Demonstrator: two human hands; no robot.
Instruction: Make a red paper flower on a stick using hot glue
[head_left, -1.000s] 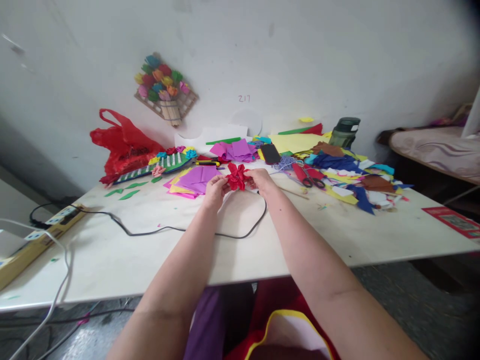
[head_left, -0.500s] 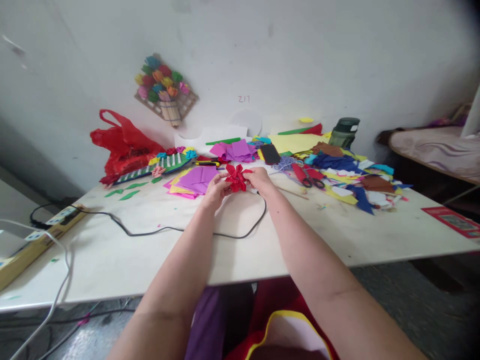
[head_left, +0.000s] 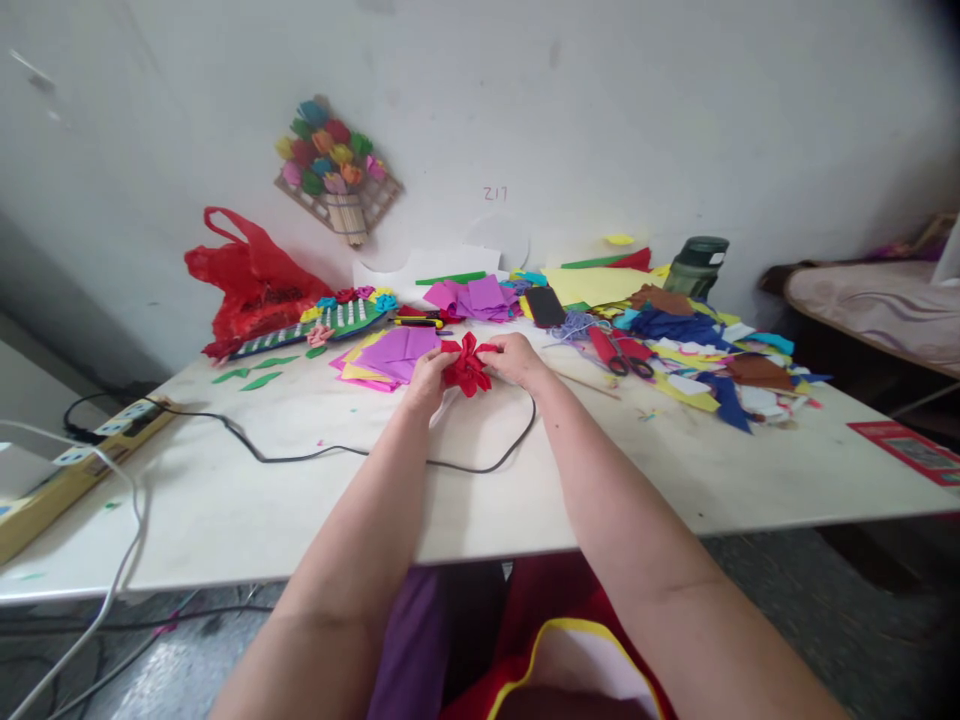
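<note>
In the head view, 2 bare arms stretch forward over the pale worktop (head_left: 637, 490), slanting inward from the lower corners until the hands nearly meet, a little short of the middle of the clutter. Between them is the red flower (head_left: 467, 366), its petals spread, held up at the fingers.

The left hand (head_left: 427, 380) comes in from its own side with the wrist fairly straight and the back of the hand turned outward; its fingers are clamped on the flower's left edge. The right hand (head_left: 519, 360) bends in at the wrist, knuckles up, its fingers pinched together on a petal at the right. Some fingertips are hidden behind the red, and I can't tell whether either hand rests on the surface below.

Just beyond the left hand lies a stack of purple, yellow and pink sheets (head_left: 397, 352). A black cord (head_left: 300, 456) runs from the power strip (head_left: 90, 480), passes beneath the left forearm and curves up near the right wrist. Farther to the right are the scissors (head_left: 637, 366), close to a heap of coloured scraps (head_left: 675, 327), with a dark phone (head_left: 544, 306) lying farther back. Over on the left, 3 green leaf shapes (head_left: 261, 382) lie near the red plastic bag (head_left: 259, 265).
</note>
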